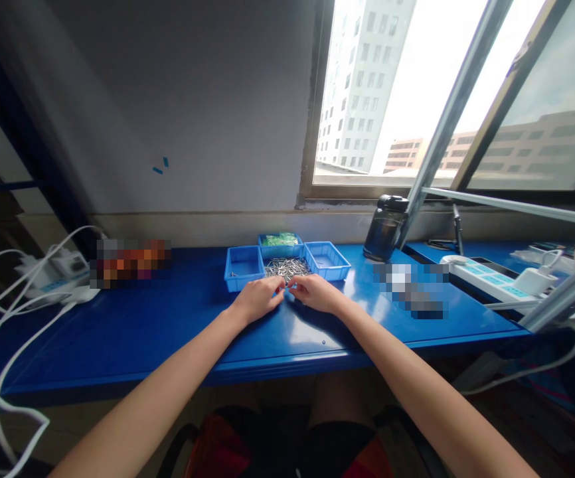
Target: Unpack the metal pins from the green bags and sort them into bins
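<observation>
A pile of small silvery metal pieces, perhaps screws (287,267), lies on the blue table between several blue plastic bins. My left hand (261,299) is at the near edge of the pile, thumb and fingers pinched together. Facing it, my right hand (313,293) pinches in the same way, its fingertips close to the left ones. Whatever is between the fingers is too small to make out. The left bin (244,284) has a few small pieces inside. The right bin (330,272) stands beside the pile, and the back bin (280,250) holds green packets (280,239).
A dark bottle (385,229) stands by the metal frame post (454,106) at right. White power strips (496,282) and a phone-like dark item lie beyond it. White cables (3,372) hang over the table's left end. Blurred-out items sit at left and right.
</observation>
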Motion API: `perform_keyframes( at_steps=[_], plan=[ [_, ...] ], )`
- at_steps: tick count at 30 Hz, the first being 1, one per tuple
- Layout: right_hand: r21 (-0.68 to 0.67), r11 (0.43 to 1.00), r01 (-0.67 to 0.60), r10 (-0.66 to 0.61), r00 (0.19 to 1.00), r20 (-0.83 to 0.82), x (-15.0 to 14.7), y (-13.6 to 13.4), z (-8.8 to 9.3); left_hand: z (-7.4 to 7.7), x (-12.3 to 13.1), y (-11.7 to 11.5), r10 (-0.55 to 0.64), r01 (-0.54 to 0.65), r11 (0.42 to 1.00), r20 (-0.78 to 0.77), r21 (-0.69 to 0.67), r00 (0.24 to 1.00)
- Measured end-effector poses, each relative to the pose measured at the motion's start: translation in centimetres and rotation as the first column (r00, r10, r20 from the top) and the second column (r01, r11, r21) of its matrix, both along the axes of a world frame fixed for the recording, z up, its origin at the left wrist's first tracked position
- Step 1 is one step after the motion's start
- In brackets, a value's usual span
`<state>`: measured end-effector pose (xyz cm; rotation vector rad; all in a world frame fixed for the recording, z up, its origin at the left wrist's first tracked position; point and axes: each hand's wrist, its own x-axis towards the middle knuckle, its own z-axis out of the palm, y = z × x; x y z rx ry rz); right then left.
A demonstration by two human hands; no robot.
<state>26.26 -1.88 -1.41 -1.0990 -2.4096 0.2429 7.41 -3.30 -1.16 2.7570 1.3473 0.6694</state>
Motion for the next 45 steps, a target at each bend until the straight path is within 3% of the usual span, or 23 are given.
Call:
perform_keyframes(
  at_steps=[7, 20, 34, 45],
  plan=[
    [-0.004, 0.999, -0.038, 0.038, 0.999, -0.006, -0.06, -0.08, -0.04, 0.11, -0.04, 0.06, -0.054, 0.054, 0.998, -0.005, -0.024, 0.999],
    [0.056, 0.998, -0.016, 0.014, 1.0, 0.026, 0.36, 0.26, -0.02, -0.02, -0.14, 0.13, 0.08, -0.081, 0.996, -0.025, -0.026, 0.996],
    [0.038, 0.999, -0.005, 0.003, 0.999, 0.051, 0.1, 0.07, 0.01, 0.04, -0.08, 0.1, 0.104, -0.104, 0.994, -0.003, -0.015, 0.995],
    [0.028, 0.999, -0.024, 0.023, 0.999, 0.041, -0.25, -0.03, -0.21, 0.11, -0.13, 0.0, -0.101, 0.097, 0.993, 0.061, 0.064, 0.993]
  ],
)
